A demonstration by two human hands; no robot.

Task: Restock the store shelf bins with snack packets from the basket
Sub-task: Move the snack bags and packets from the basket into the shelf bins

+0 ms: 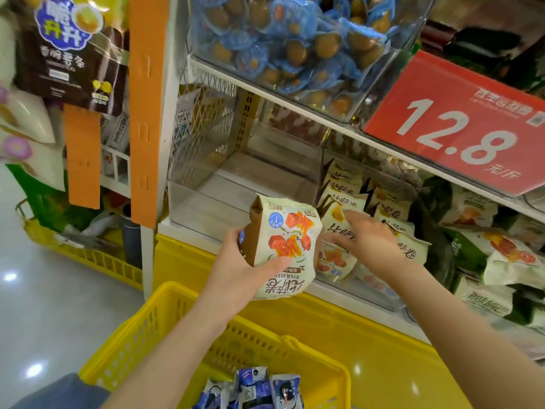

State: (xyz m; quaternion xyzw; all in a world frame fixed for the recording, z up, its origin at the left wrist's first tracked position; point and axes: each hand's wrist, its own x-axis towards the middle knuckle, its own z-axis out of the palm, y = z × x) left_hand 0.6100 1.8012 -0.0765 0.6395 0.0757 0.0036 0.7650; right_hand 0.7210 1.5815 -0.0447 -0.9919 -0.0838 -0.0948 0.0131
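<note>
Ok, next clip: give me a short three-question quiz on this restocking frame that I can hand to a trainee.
1. True or false: the left hand has its grip round a cream packet.
2. The loose packets in the yellow basket are mostly: A blue, B green, C red.
3. What number does the red price sign show?

Key: 1 true; 2 A; 3 12.8

left hand (237,261) gripping, right hand (368,240) reaching, fingers straight
</note>
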